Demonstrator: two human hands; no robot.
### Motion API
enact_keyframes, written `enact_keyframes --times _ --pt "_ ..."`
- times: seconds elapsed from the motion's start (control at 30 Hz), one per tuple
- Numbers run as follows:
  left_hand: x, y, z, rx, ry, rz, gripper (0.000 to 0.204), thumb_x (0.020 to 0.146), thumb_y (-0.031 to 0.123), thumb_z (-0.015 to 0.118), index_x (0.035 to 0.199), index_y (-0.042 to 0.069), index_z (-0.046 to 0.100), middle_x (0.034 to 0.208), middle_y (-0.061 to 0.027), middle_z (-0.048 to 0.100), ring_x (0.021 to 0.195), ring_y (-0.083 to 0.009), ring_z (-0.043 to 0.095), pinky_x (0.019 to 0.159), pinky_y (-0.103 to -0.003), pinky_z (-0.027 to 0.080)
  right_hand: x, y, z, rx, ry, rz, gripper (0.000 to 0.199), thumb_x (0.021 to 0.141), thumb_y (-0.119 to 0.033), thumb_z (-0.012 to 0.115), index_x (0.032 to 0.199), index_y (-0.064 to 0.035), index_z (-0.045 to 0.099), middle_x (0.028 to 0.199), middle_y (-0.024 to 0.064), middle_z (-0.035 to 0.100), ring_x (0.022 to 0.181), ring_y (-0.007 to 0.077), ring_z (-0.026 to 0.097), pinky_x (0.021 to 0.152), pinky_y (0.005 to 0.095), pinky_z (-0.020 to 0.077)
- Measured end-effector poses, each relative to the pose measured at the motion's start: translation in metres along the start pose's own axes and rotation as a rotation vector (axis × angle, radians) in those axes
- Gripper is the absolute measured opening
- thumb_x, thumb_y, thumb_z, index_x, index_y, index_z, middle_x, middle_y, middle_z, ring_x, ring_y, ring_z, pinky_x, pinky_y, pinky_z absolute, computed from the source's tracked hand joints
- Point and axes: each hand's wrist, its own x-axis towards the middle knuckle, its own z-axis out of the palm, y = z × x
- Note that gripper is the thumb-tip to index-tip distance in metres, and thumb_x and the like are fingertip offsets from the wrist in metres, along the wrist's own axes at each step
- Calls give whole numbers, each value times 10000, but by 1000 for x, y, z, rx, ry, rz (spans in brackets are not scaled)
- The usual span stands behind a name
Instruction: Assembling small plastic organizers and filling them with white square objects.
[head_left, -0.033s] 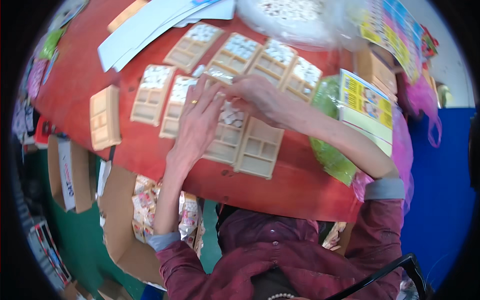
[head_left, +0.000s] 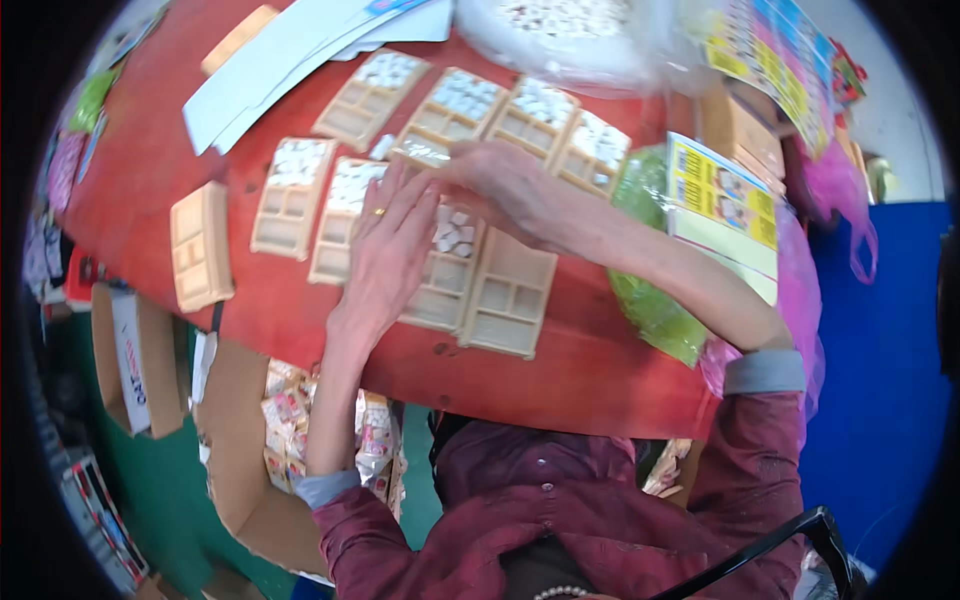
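My left hand (head_left: 388,245), a ring on one finger, lies over the middle trays with its fingers stretched out. Its fingertips meet my right hand (head_left: 505,190), whose fingers are pinched together; what they hold is hidden and blurred. Beneath and beside both hands are small cream compartment trays, several with small white pieces in the top compartment. White pieces (head_left: 455,232) show in one tray under my hands. The tray to its right (head_left: 508,300) has bare lower compartments. Further trays stand around, such as the left one (head_left: 292,200) and the far one (head_left: 370,95).
The red table (head_left: 480,395) carries a stack of cream trays (head_left: 200,245) at left, white sheets (head_left: 260,85), and a clear bag of white pieces (head_left: 565,25). At right lie a green bag (head_left: 645,290) and printed cards (head_left: 725,200). An open carton (head_left: 240,450) stands below left.
The trays and table sit slightly further left in the picture. Both hands stay together over the same trays, with little other difference.
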Motion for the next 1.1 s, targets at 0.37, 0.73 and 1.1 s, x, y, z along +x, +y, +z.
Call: enact_keyframes --times 0.37,0.73,1.1 --pt "2 17 17 97 -251 45 650 804 195 683 1368 0 424 1483 -135 355 1370 -318 341 1093 -505 312 24 199 -151 -690 528 91 141 826 -124 608 907 -14 642 935 166 606 874 325 569 772 431 445" --pt "-11 23 -4 33 16 -67 388 818 21 642 1186 -64 552 1345 -212 481 1281 -398 439 1043 -493 378 30 266 -135 -1378 -94 369 229 783 -228 622 908 -36 612 913 149 629 880 366 597 745 500 470" --pt "-14 22 16 150 -73 -6 351 783 108 693 1086 -46 608 1294 -207 521 1323 -403 386 1077 -569 299 43 217 -149 -645 682 300 233 857 -189 612 923 34 607 872 258 637 851 395 624 702 436 491"
